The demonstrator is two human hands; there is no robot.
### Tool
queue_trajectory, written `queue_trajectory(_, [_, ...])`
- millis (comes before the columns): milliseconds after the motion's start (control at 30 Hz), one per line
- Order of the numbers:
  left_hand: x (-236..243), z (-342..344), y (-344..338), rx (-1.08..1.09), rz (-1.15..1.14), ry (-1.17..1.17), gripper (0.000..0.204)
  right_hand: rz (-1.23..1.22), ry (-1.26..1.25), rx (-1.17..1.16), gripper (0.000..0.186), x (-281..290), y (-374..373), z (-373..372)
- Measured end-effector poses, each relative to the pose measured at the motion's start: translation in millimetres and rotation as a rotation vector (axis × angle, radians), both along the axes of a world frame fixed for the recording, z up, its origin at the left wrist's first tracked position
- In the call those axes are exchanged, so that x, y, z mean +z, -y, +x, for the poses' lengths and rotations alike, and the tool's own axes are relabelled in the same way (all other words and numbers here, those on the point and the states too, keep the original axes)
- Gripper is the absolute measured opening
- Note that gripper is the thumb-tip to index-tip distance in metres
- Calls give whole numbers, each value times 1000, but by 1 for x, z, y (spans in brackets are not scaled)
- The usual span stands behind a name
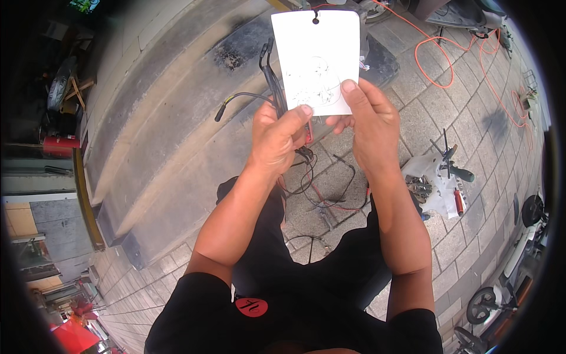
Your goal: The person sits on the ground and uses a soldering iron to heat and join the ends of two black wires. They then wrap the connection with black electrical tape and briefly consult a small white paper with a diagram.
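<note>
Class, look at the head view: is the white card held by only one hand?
No. Both the left hand and right hand pinch the white card at its lower edge.

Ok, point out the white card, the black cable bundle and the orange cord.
white card [315, 56], head view, on its blank upper middle.
black cable bundle [272, 79], head view, on the wires left of the card.
orange cord [433, 50], head view, on its loop on the paving.

A black short-sleeved top and black trousers are worn, with a round red patch (marked with a dark squiggle) seen on the shirt front. Both forearms are left bare from above the elbow down, and nothing is worn on the left hand [277, 138] or right hand [368, 127].
</note>
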State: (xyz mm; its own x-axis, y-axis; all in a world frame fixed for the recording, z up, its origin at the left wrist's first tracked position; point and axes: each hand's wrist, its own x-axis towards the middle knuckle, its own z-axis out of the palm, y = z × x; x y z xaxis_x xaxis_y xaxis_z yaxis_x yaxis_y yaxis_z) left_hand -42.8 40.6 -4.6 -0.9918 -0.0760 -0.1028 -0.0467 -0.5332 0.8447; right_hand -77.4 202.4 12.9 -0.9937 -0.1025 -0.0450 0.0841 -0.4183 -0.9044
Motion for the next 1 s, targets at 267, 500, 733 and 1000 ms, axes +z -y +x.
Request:
queue_trajectory(267, [0,-1,-1,17,5,9,27,33,-27,4,29,-1,1,0])
queue_trajectory(500, [4,-1,-3,46,-7,2,28,68,-57,3,27,-3,2,0])
queue_trajectory(733, [4,-1,-4,75,-11,-11,18,80,-58,2,28,-3,4,2])
queue_trajectory(1000, [1,-2,-3,73,4,3,21,86,-53,10,29,-3,4,2])
